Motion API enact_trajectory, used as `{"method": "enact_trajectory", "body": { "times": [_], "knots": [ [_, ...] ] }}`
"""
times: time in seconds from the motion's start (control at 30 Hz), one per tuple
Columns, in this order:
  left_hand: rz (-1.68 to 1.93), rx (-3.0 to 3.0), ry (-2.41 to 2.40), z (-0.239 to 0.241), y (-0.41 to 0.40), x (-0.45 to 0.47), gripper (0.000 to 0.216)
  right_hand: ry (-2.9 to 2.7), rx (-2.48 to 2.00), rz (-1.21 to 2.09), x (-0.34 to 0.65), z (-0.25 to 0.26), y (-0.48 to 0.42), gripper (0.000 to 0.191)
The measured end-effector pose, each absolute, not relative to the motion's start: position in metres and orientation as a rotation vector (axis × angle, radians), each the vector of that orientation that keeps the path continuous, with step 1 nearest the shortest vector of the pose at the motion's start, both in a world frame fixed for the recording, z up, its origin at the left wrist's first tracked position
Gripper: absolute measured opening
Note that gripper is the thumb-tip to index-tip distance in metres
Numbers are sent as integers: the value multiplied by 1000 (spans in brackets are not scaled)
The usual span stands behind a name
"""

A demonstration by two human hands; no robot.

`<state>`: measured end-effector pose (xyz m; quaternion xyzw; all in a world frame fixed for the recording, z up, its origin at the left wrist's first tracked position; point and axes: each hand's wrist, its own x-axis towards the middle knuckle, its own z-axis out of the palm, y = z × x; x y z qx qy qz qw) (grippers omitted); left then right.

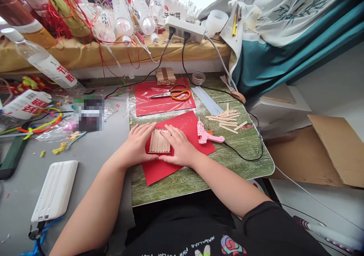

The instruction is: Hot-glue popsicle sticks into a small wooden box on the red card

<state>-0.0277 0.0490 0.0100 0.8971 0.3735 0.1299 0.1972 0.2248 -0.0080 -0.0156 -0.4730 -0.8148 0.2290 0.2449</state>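
Observation:
A small square panel of wooden craft sticks (159, 142) lies on a red sheet of paper (159, 170), its sticks side by side, with a stick along its lower edge. My left hand (139, 142) is curved round the panel's left side, thumb at the bottom edge and fingers toward the top. From the right, my right hand (179, 146) grips it, fingers over the upper right part and thumb near the lower edge. Just right of this hand, a pink hot glue gun (206, 134) rests on the red paper. Loose craft sticks (227, 117) lie scattered beyond it.
Scissors (173, 93) lie on wrapped red paper (142, 108), near a bundle of craft sticks (165, 76) and pale glue sticks (207, 100). Cords run from a power strip (184, 29). A white power bank (55, 189) is at left; a cardboard box (301, 153) stands right.

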Motion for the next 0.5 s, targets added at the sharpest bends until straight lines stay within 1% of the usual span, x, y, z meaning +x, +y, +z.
{"method": "enact_trajectory", "body": {
  "times": [0.03, 0.07, 0.13, 0.27, 0.37, 0.43, 0.5],
  "knots": [
    [368, 2501, 1065, 10, 50, -29, 124, -2228, -1296, 640, 225, -16, -8, 104],
    [366, 2488, 1077, 10, 51, -30, 125, -2221, -1308, 651, 225, -16, -8, 110],
    [356, 2469, 1077, 10, 52, -32, 124, -2192, -1334, 665, 226, -17, -8, 111],
    [370, 2486, 1062, 8, 53, -32, 118, -2153, -1332, 665, 226, -16, -7, 98],
    [419, 2523, 1171, 8, 51, -28, 110, -2110, -1326, 588, 226, -11, -8, 90],
    [452, 2539, 1295, 7, 49, -26, 108, -2088, -1328, 523, 226, -10, -9, 81],
    [457, 2548, 1381, 6, 47, -23, 111, -2087, -1339, 489, 225, -10, -9, 69]
  ]
}}
